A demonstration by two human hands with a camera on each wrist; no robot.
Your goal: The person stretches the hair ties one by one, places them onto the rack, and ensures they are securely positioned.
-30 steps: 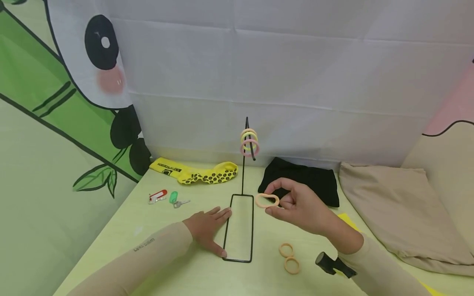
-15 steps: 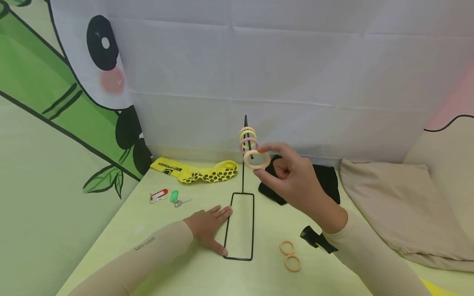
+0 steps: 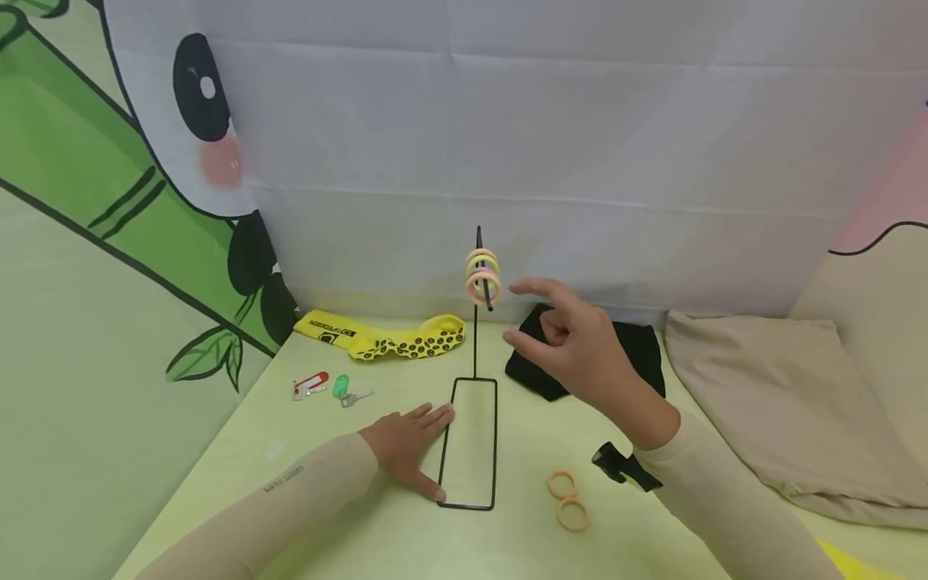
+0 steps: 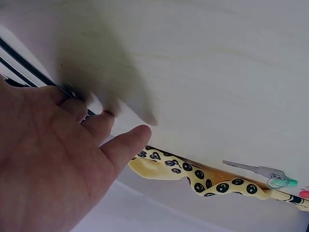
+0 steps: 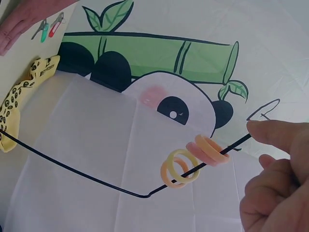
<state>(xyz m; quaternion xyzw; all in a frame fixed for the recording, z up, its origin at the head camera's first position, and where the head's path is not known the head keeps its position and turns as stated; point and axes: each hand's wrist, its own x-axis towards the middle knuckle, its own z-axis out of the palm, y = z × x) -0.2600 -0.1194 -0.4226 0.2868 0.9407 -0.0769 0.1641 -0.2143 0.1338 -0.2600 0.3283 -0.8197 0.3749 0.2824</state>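
A black wire stand [image 3: 496,443] has a rectangular base and an upright topped by an arm pointing towards me. Along that arm hang several rings; the frontmost is a pale orange ring [image 3: 467,290], with a pink ring [image 5: 197,153] right behind it and a yellow ring [image 5: 183,152] farther back. My left hand [image 3: 406,451] lies spread on the table, fingertips and thumb on the left side of the base. Just right of the arm's tip, my right hand [image 3: 583,346] holds nothing, thumb and index finger apart. Two orange rings [image 3: 573,529] lie touching on the table, right of the base.
A yellow sock [image 3: 409,338] lies at the back left, with a red-tagged key [image 3: 312,382] and a green-tagged key [image 3: 355,398] in front. Folded black cloth [image 3: 638,358] and beige cloth [image 3: 768,403] lie at the back right. A printed fabric wall [image 3: 580,145] stands behind.
The right hand has raised the pale orange ring from above the table to the stand's arm and let go; the ring now hangs in front of the pink one. The left hand has stayed put.
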